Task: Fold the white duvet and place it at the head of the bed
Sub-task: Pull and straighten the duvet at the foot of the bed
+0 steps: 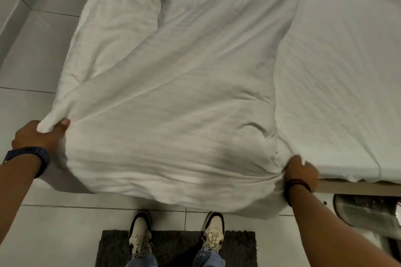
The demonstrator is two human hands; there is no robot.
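The white duvet [173,84] stretches away from me over the left part of the bed [338,76], creased and sagging over the foot edge toward the floor. My left hand [40,135], with a dark blue wristband, grips its near left corner, thumb on top. My right hand [300,172], with a dark bracelet, clutches a bunch of the duvet's near right corner at the bed's edge. The near edge hangs slack between both hands, above my shoes. The head of the bed is out of view.
A white fitted sheet covers the mattress on the right. Pale floor tiles [39,54] run along the bed's left side, with a wall at far left. I stand on a dark grey mat [173,247]. A shiny round object [366,210] sits under the bed at lower right.
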